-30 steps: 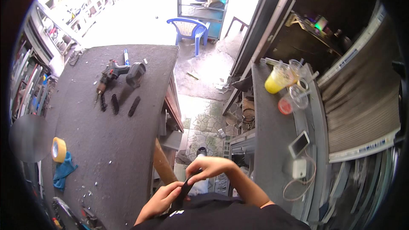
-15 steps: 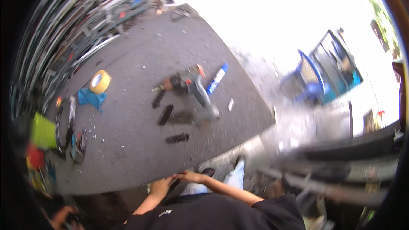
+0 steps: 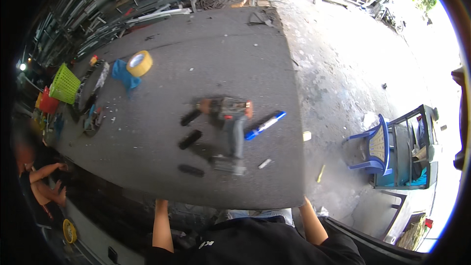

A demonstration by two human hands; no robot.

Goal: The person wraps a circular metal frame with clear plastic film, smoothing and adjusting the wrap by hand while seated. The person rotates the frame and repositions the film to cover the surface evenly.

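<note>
At the near edge of a dark table point(image 3: 162, 132), my left hand point(image 3: 161, 204) meets the edge, its fingers hidden by the tabletop. Farther right, my right hand point(image 3: 305, 202) is at the near right corner, and its fingers are hidden as well. Between and beyond them a cordless drill point(image 3: 236, 135) lies on its side, slightly blurred. A blue and white marker point(image 3: 265, 125) rests to its right, with a small white piece point(image 3: 265, 163) nearer me. Three black oblong pieces lie left of the drill, the middle one point(image 3: 190, 139) among them.
A yellow tape roll point(image 3: 140, 63) touches a blue cloth-like piece point(image 3: 125, 74). Far left are a green basket point(image 3: 65, 84) and another person point(image 3: 41, 181). Metal bars point(image 3: 117, 10) are stacked behind the table. A blue chair point(image 3: 378, 146) stands on the floor to the right.
My hands, together at the near edge before, are now apart at two places along it. The view has turned, so the tabletop things appear shifted; they keep their arrangement.
</note>
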